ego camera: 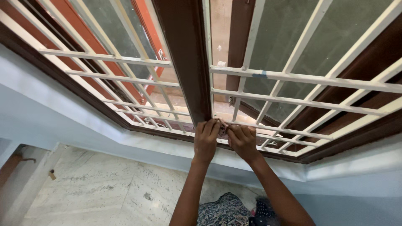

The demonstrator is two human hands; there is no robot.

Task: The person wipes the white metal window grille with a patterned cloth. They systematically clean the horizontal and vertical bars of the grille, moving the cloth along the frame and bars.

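Note:
Both my arms reach up to the bottom of a window. My left hand [206, 140] and my right hand [242, 140] are side by side, fingers curled, pinching a small crumpled piece of cloth or paper [222, 128] between them. They press it against the lower end of the dark brown centre post [188, 58], where the white metal grille [293, 77] meets the sill. How much of the piece each hand covers is hidden by the fingers.
Open brown and orange window shutters [142, 25] stand beyond the grille. A pale blue wall [63, 117] runs below the frame, and a speckled stone floor [104, 188] lies beneath. Patterned dark clothing [226, 211] shows at the bottom edge.

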